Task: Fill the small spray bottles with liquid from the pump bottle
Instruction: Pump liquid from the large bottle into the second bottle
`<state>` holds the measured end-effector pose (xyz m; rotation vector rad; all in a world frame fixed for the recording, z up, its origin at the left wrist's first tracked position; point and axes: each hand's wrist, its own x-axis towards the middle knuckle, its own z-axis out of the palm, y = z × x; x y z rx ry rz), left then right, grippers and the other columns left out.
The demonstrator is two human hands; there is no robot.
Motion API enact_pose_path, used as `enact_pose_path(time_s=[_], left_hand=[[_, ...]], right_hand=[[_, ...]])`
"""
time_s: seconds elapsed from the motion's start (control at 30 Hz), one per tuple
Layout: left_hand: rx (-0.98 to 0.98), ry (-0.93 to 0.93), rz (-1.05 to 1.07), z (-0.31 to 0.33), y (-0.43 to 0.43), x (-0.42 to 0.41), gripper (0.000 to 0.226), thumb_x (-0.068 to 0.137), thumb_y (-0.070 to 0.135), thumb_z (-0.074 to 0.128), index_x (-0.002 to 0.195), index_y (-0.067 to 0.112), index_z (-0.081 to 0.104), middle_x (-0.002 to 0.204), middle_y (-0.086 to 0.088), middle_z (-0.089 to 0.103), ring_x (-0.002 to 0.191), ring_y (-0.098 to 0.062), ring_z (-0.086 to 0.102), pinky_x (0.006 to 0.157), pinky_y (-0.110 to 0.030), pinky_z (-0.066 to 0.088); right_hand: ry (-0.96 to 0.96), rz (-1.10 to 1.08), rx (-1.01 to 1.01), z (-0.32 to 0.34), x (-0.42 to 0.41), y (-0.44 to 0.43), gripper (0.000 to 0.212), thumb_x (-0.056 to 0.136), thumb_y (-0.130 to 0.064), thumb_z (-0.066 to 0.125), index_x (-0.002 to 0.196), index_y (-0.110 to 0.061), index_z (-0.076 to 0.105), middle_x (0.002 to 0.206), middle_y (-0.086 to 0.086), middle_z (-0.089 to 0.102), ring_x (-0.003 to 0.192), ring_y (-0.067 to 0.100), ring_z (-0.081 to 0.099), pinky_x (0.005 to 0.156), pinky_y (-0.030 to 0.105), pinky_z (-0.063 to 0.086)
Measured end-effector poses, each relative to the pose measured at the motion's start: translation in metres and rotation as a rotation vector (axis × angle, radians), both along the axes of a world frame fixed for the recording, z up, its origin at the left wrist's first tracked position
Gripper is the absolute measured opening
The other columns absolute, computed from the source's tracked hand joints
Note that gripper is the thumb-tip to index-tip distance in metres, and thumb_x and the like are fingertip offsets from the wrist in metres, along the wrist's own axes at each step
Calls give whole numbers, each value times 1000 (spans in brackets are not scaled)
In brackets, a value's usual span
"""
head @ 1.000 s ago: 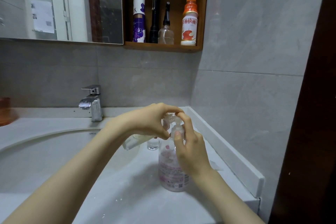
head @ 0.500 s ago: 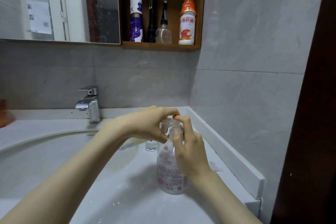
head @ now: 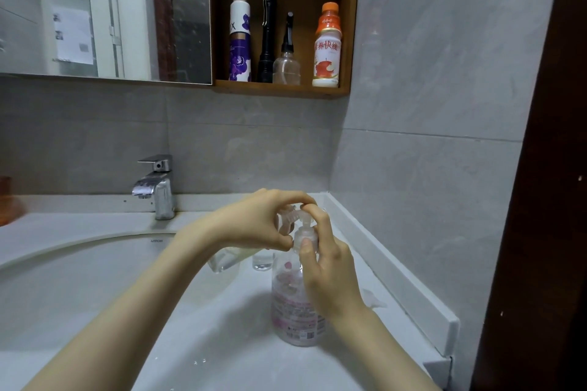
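Clear plastic pump bottle (head: 297, 311) stands upright on the white counter (head: 222, 343), right of the basin (head: 79, 279); the right hand (head: 330, 276) curls round its neck, and the left hand (head: 254, 225) pinches the pump head (head: 289, 218). Just behind, one small spray bottle (head: 262, 261) stands and a second spray bottle (head: 222, 261) lies over. Neither sits under the nozzle, so pumping now would likely spill.

Left hand (head: 254, 222) pinches the head of the clear pink-labelled plastic pump bottle (head: 295, 311); right hand (head: 330, 270) grips its neck, both forearms extended.
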<state>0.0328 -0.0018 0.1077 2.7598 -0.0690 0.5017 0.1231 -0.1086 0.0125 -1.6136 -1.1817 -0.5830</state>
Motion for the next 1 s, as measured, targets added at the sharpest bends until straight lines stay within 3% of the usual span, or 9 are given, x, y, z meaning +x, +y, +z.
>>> enact_pose_path(time_s=[0.3, 0.43, 0.53, 0.63, 0.8, 0.9, 1.0], left_hand=[[5, -62, -7, -2, 0, 2, 44, 69, 4, 63, 106, 28, 61, 54, 20, 54, 50, -6, 47, 55, -13, 37], [-8, -86, -18, -5, -1, 2, 42, 70, 4, 62, 106, 25, 61, 55, 19, 54, 49, -8, 45, 54, -14, 36], [-55, -98, -40, -11, 1, 2, 40, 69, 7, 61, 105, 25, 61, 58, 16, 53, 49, -8, 43, 53, -16, 36], [-101, -95, -73, -20, 2, 3, 42, 65, 15, 57, 105, 24, 61, 63, 16, 55, 49, -6, 44, 53, -15, 38], [-155, -92, -79, -22, 3, 7, 43, 66, 10, 60, 106, 25, 61, 64, 21, 56, 50, -4, 44, 54, -15, 39], [-113, -65, -43, -15, 2, 7, 43, 69, 3, 62, 106, 25, 61, 61, 16, 54, 49, -3, 44, 54, -17, 39], [-85, -64, -26, -13, -1, 3, 42, 70, 3, 62, 104, 27, 60, 67, 9, 57, 49, -2, 46, 54, -17, 40]], right_hand=[[-12, -3, 6, 1, 0, -1, 45, 79, -44, 21, 123, -47, 31, 50, -20, 37, 49, -1, 38, 52, 16, 30], [-6, 0, 4, 0, 0, -1, 43, 79, -45, 21, 121, -47, 32, 53, -23, 47, 48, 0, 40, 51, 16, 29], [12, 10, 22, 2, 0, 0, 37, 81, -45, 22, 116, -46, 35, 53, -17, 46, 51, 6, 43, 54, 27, 35], [23, 27, 25, 1, -1, 0, 30, 83, -46, 23, 110, -44, 38, 63, -8, 57, 59, 15, 52, 59, 35, 45], [20, 13, 13, -1, -2, -1, 35, 83, -48, 20, 113, -45, 36, 61, -15, 53, 55, 6, 48, 58, 31, 41], [3, -8, 9, -1, -1, -2, 41, 81, -46, 19, 120, -48, 33, 52, -24, 40, 50, -4, 41, 53, 19, 33], [10, -10, -5, 0, -2, -2, 43, 81, -46, 19, 123, -49, 30, 53, -22, 40, 51, -2, 41, 53, 21, 33]])
